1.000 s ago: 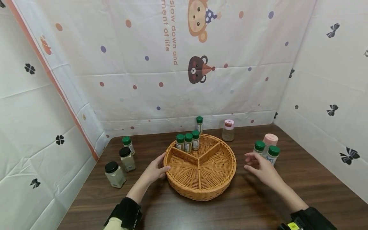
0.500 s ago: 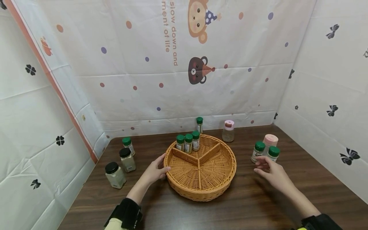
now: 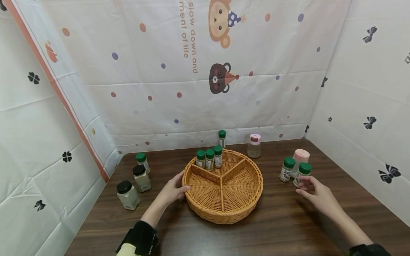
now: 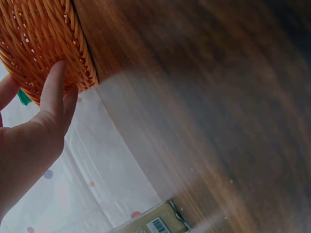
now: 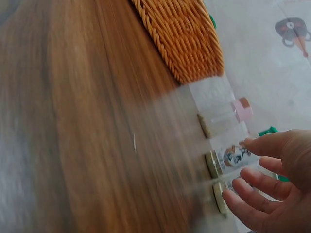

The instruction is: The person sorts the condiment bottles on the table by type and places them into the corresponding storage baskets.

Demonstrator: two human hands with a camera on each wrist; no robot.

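Observation:
My left hand [image 3: 173, 190] holds the left rim of a round wicker basket [image 3: 224, 217], thumb over the rim and fingers along its outer wall. Three green-capped spice jars [image 3: 209, 160] stand in the basket's back left compartment. At the right, my right hand [image 3: 318, 195] has its fingers parted and loosely bent, with fingertips right at the front green-capped spice jar [image 3: 302, 174]. Beside that jar stand another green-capped jar [image 3: 286, 170] and a pink-capped one [image 3: 301, 156]. In the right wrist view, the fingers [image 5: 257, 199] overlap the upright jars.
Two black-capped jars [image 3: 129, 195] and a green-capped jar [image 3: 143, 161] stand left of the basket. Behind it are one more green-capped jar [image 3: 222, 138] and a clear pink-capped jar [image 3: 254, 146]. Printed cloth [image 3: 179, 113] hangs round the brown wooden table [image 3: 179, 238].
My right hand has moved rightward, away from the left green-capped jar and up to the front one, uncovering the left jar's label. The left hand and basket stay in place.

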